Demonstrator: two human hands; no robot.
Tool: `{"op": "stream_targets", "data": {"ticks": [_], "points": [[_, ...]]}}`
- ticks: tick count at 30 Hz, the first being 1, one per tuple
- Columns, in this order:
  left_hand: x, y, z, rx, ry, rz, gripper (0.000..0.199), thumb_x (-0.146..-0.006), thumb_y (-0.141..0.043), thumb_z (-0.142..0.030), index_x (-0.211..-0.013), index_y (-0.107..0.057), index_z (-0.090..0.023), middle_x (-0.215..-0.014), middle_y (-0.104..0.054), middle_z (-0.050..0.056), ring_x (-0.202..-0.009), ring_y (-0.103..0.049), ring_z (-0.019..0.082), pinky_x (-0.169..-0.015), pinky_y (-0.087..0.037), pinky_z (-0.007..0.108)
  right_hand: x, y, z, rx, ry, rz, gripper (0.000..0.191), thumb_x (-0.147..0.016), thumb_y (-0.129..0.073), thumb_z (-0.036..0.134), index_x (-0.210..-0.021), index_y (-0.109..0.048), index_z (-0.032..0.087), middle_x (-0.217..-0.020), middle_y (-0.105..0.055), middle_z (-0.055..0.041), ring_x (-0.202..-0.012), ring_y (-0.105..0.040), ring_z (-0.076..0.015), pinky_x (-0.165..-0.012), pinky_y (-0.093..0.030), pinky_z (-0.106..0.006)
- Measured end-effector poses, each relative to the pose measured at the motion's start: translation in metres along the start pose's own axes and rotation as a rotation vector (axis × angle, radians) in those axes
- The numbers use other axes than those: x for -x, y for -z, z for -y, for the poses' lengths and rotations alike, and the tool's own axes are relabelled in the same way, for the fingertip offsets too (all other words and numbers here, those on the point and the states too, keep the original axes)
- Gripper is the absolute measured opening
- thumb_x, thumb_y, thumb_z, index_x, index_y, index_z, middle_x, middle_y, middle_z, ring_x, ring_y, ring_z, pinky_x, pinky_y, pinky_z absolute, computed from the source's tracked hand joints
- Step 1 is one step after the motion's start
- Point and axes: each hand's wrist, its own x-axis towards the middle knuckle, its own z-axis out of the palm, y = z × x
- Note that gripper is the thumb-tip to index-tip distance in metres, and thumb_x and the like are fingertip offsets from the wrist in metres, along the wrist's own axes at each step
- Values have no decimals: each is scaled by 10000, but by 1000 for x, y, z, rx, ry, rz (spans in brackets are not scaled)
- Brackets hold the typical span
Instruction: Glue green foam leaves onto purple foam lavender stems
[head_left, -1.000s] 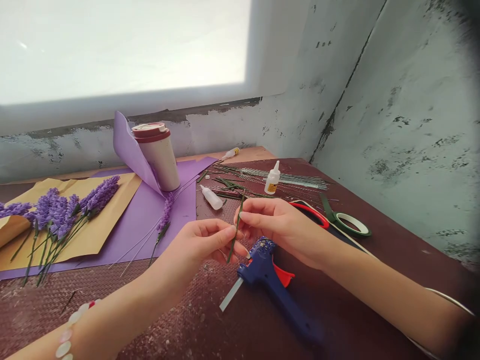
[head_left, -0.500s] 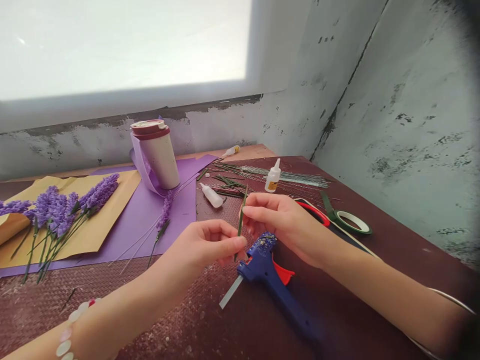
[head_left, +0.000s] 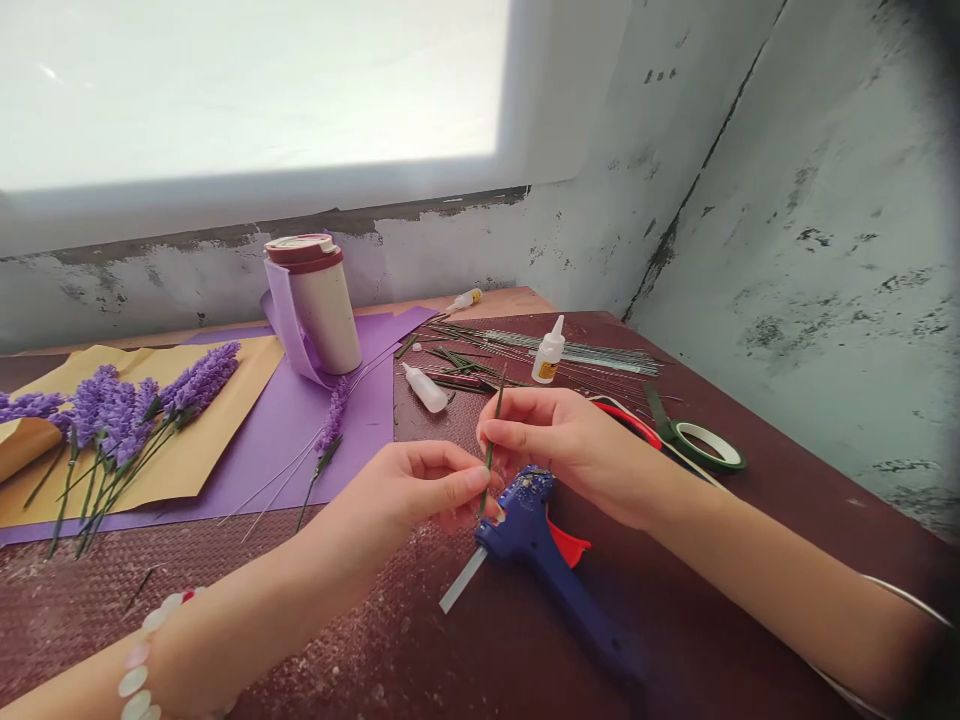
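Note:
Between my two hands stands a thin dark green strip (head_left: 494,425), nearly upright with its pointed tip up; it looks like a leaf or a wrapped stem piece. My left hand (head_left: 427,482) pinches its lower part between thumb and fingers. Higher up, the fingertips of my right hand (head_left: 544,435) are closed on the same strip. Just below my hands lies a blue hot glue gun (head_left: 536,540) with a red trigger and a clear glue stick poking out of its back. A single purple lavender sprig (head_left: 331,420) lies to the left of my left hand.
Lavender stems (head_left: 120,410) rest on brown paper (head_left: 217,430) over purple paper (head_left: 371,400) at left. A lidded cup (head_left: 326,315) stands behind. Glue bottles (head_left: 549,352), wires (head_left: 600,357), red-handled scissors (head_left: 630,420) and green tape (head_left: 709,447) lie beyond my right hand.
The camera view has shifted slightly. My right hand has slid a little down and left along the green strip, nearer my left hand; both still hold it.

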Motion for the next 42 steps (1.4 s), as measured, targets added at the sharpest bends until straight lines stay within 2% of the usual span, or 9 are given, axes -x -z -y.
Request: {"op": "stream_targets", "data": {"ticks": [9,12,18,24,29,32,36,42], "points": [[3,-6,-5,110,43,-41,78,-720,-732,-233,-776,-711,-183,-710,-711,-6,-603,-536,91,-610,-359,229,-1,4,5,-41,3,-52,199,-740,-727,365,-735,-657,178,-704,-574,12,-631,-504,-100,-635,-410,-262],[4,-7,-6,84,65,-79,104,-694,-747,-219,-786,-712,-188,-724,-705,-1,-674,-562,117,-603,-353,233,-1,4,6,-71,-2,-54,182,-767,-705,353,-770,-656,178,-724,-582,16,-624,-508,-87,-628,-413,-254],[2,-6,-5,-50,28,-204,147,-666,-759,-263,-748,-674,-177,-703,-635,-21,-653,-501,105,-603,-331,223,1,2,4,6,-12,-10,162,-745,-727,320,-806,-641,197,-723,-606,28,-659,-546,-103,-671,-437,-262],[2,-5,-4,-98,3,-209,157,-672,-738,-317,-730,-684,-182,-715,-640,-9,-656,-484,117,-615,-338,232,0,4,2,51,-28,-5,153,-763,-704,333,-784,-658,189,-703,-639,9,-677,-564,-120,-683,-436,-270],[2,-2,-3,-112,-45,-119,215,-775,-636,-370,-681,-674,-181,-680,-646,-6,-617,-475,116,-624,-361,238,-1,5,0,49,-32,-34,171,-743,-721,343,-755,-653,187,-696,-603,19,-667,-545,-115,-673,-426,-265],[2,-2,-3,-128,-59,-114,245,-782,-630,-392,-670,-670,-178,-671,-645,-6,-611,-480,116,-623,-369,237,0,5,0,53,-35,-25,173,-748,-715,346,-754,-648,187,-699,-601,20,-674,-544,-116,-678,-426,-265],[3,-5,-6,-147,-58,-139,224,-745,-670,-368,-631,-655,-175,-607,-613,-20,-599,-479,114,-622,-371,234,1,3,1,78,-46,-10,184,-752,-713,349,-742,-637,182,-704,-616,12,-667,-541,-116,-661,-421,-259],[5,-7,-8,-185,-96,-130,226,-787,-615,-336,-624,-652,-184,-620,-631,-9,-622,-499,132,-637,-377,244,2,3,3,69,-47,-12,189,-750,-711,364,-734,-640,190,-686,-623,15,-653,-549,-119,-654,-427,-264]]}}
